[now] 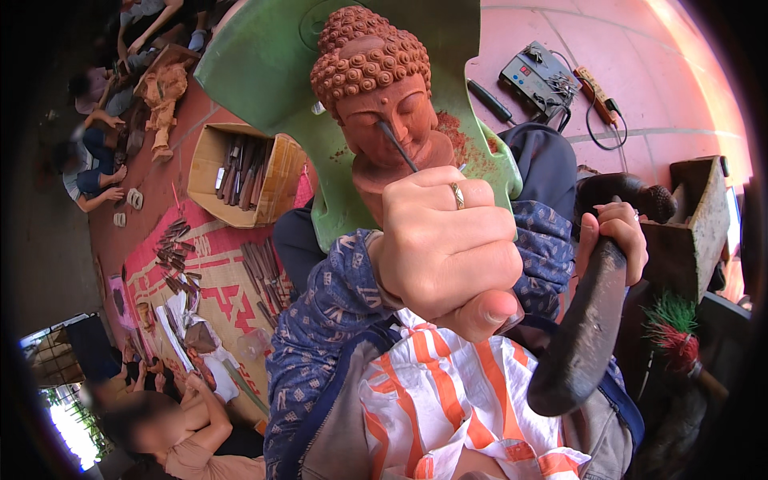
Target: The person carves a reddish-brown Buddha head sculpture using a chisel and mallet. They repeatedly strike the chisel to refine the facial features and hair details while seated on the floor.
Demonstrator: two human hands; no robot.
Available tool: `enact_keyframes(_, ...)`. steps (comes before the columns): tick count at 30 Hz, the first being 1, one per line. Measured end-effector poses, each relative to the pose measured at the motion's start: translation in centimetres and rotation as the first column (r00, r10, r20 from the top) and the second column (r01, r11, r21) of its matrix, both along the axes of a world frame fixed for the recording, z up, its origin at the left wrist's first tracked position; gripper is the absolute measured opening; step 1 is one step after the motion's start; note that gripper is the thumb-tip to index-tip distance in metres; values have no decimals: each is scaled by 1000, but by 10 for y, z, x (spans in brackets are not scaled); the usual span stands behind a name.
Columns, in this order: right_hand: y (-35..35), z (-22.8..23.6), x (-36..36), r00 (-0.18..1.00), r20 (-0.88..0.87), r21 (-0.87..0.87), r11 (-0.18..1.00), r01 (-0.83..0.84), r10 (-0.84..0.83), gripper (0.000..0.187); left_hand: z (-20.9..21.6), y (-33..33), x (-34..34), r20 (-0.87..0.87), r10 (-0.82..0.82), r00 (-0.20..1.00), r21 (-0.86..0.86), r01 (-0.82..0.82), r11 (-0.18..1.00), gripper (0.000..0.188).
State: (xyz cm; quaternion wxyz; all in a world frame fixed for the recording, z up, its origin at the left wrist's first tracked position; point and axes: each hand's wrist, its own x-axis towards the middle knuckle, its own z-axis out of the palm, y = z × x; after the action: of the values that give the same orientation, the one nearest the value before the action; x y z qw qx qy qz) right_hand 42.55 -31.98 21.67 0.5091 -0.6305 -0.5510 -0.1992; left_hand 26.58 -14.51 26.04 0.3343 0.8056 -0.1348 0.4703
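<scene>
A reddish-brown carved wooden Buddha head with curled hair stands on a green plastic chair before me. My left hand is closed in a fist around a thin dark chisel. The chisel's tip meets the face beside the nose; its handle is mostly hidden in my fist. To the right, my right hand grips the narrow end of a dark wooden mallet. Its thick end points down toward my lap, apart from the chisel. Reddish wood shavings lie on the chair beside the head.
Left, a cardboard box holds several chisels, with more tools on a mat. A control box and power strip lie at far right. Nearer are a wooden box and brush. People sit at left.
</scene>
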Motion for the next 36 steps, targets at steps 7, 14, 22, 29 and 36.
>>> enact_keyframes(7, 2, 17, 3, 991, 55, 3, 992, 126, -126, 27, 14, 1, 6, -11, 34, 999, -104, -35, 994, 55)
enact_keyframes(14, 5, 34, 3, 966, 164, -133, 966, 220, -197, 24, 18, 7, 6, -18, 52, 998, -119, -54, 991, 48)
enact_keyframes(22, 1, 37, 1, 961, 61, -113, 954, 277, -272, 23, 24, 7, 10, -43, 40, 998, -158, -46, 986, 43)
enact_keyframes(29, 11, 29, -4, 976, -73, -9, 979, 206, -206, 25, 21, 6, 8, -64, 59, 996, -157, -69, 985, 43)
enact_keyframes(36, -4, 21, -7, 970, -77, -102, 969, 223, -232, 24, 21, 0, -1, -80, 59, 995, -124, -69, 990, 47)
